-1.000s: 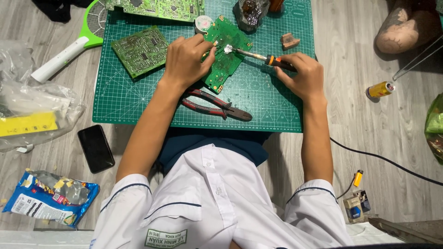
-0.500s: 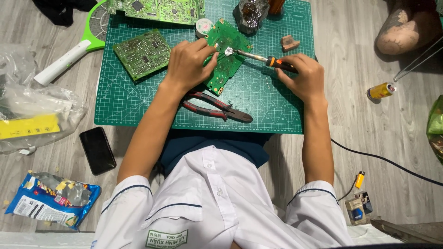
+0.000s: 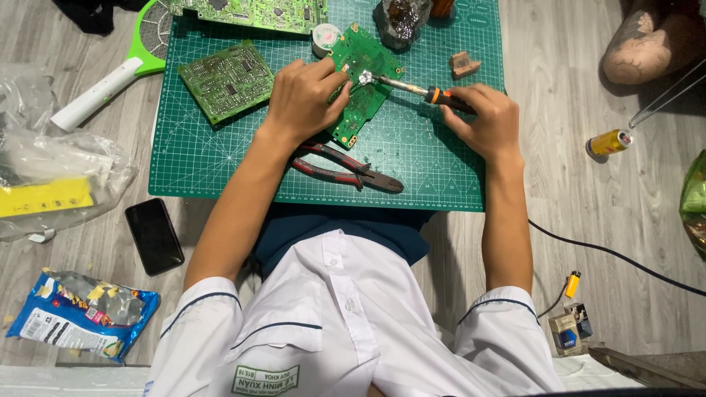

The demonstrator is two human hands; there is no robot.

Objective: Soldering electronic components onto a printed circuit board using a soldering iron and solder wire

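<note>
Green circuit board (image 3: 362, 81) sits pinned under the left hand (image 3: 305, 95); the right hand (image 3: 485, 121) grips a soldering iron (image 3: 419, 90), tip on 1 joint, needing steadiness.

Grey wood-plank floor (image 3: 588, 220) all around, evenly lit, soft shadows only. A green cutting mat (image 3: 441, 176) lies flat on the planks. 1 black cable (image 3: 610, 254) snakes across the boards at right. Bottom edge, a pale strip (image 3: 44, 378) meets the floor.
</note>
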